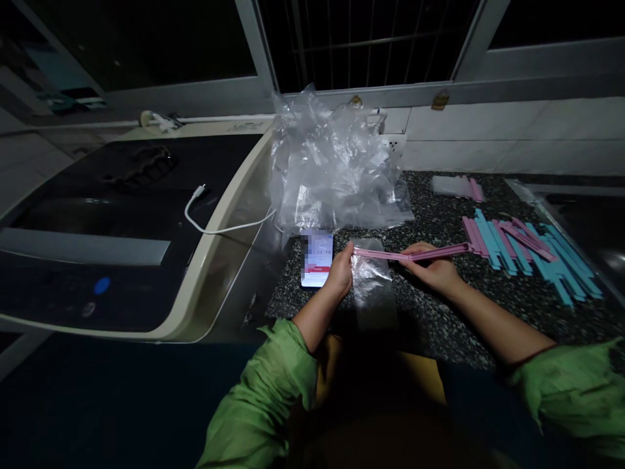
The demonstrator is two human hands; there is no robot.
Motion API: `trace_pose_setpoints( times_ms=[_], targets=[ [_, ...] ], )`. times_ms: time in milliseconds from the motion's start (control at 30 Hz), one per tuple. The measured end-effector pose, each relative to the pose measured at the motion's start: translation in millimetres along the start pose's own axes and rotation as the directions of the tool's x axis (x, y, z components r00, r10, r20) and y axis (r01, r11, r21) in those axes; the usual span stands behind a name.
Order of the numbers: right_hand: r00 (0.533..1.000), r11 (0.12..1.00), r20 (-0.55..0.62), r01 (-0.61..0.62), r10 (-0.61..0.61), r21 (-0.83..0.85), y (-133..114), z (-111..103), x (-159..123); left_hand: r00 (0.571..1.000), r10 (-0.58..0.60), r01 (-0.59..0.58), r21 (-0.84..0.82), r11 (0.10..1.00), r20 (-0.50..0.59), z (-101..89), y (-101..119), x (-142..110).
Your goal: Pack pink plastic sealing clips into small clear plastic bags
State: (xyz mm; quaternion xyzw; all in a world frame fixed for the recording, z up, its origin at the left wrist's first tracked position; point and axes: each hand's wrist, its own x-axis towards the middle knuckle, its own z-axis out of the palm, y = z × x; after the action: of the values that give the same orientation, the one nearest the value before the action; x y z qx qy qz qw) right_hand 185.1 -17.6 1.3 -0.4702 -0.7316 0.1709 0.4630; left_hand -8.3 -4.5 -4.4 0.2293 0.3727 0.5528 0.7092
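Note:
A long, narrow pink plastic strip (378, 254) stretches between my two hands, slightly bent near its middle. My left hand (339, 270) is closed round its left end. The fingers of my right hand (433, 266) pinch it near the middle, and its right part extends over that hand toward a pile. Below the strip, a small clear plastic bag (375, 296) lies flat on the counter, close to my left fingers; whether they touch it I cannot tell. To the right lie several pink strips (525, 241) and blue strips (561, 273), loosely heaped.
A lit phone (317, 260) lies left of my left hand. Behind it rises a heap of clear plastic bags (332, 169). A bundle of wrapped strips (456, 187) sits at the back of the speckled counter (420, 312). A washing machine (209, 280) with a white cable (219, 231) stands left.

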Motion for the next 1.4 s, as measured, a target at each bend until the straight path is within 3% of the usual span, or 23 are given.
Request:
trace_pose_setpoints(
  times_ms=[200,333,567,900,1100,1400],
  targets=[
    [1.0,1.0,-0.027,-0.005,0.005,0.013,-0.1,-0.3,-0.7,0.987,0.057,-0.07,0.083,0.994,0.147,-0.4,1.4,-5.1],
    [0.999,1.0,-0.038,-0.001,0.001,-0.005,-1.6,-1.7,-0.2,0.983,0.105,-0.127,0.141,0.982,0.152,-2.0,-1.0,-4.0],
    [0.996,0.999,-0.088,0.01,-0.013,-0.035,-2.1,-3.7,-0.8,0.988,0.051,-0.077,0.176,0.981,0.148,-0.3,0.5,-5.3],
    [0.948,0.985,-0.284,-0.163,0.142,-0.051,3.5,-7.3,0.9,0.959,-0.039,-0.033,0.249,0.968,0.279,-0.8,3.2,-13.4],
    [0.963,0.984,-0.221,-0.17,0.153,-0.062,7.2,-3.2,-0.5,0.924,-0.049,-0.071,0.297,0.952,0.378,-4.1,3.3,-13.6],
    [0.996,0.992,-0.091,-0.017,0.005,-0.128,7.0,4.8,-5.3,0.918,-0.06,-0.057,0.282,0.958,0.392,-1.7,6.1,-16.5]
  ],
)
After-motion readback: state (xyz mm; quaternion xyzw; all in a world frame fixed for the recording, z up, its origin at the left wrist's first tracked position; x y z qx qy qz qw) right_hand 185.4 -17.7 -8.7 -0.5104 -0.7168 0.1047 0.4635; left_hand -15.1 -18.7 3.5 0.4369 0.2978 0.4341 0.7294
